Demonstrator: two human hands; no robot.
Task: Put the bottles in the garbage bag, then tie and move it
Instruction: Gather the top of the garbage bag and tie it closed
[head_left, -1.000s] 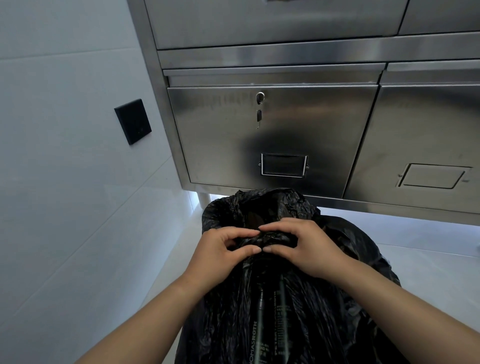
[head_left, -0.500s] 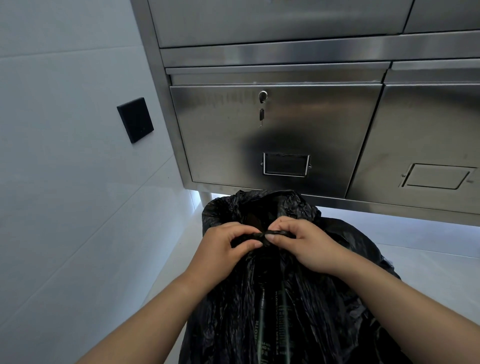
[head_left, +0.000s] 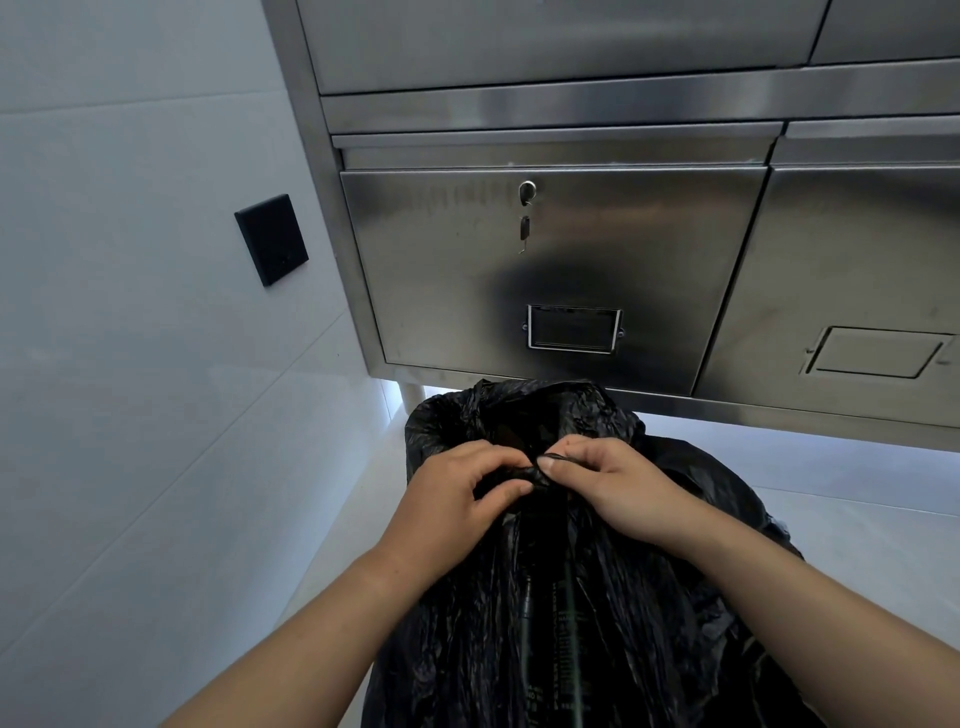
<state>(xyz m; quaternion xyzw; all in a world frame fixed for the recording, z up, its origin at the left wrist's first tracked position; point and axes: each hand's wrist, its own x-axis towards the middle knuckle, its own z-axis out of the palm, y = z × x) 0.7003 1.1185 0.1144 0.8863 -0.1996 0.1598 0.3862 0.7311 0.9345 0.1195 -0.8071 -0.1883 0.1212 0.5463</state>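
A black garbage bag (head_left: 597, 623) stands in front of me on the pale floor, its neck gathered into a twisted strand at the top. My left hand (head_left: 452, 509) pinches that strand from the left with thumb and curled fingers. My right hand (head_left: 608, 483) pinches the same strand from the right, and the fingertips of both hands nearly meet. Loose bag plastic rises behind my hands. No bottles show; whatever the bag holds is hidden by its plastic.
A stainless steel cabinet (head_left: 545, 270) with a keyed door stands on legs just behind the bag. A white tiled wall (head_left: 130, 364) with a black wall plate (head_left: 271, 239) is close on the left. Pale floor (head_left: 857, 519) runs to the right.
The gathered bag neck has been drawn into a tighter strand between my two hands. Both hands stayed at the bag's top with only small finger movements.
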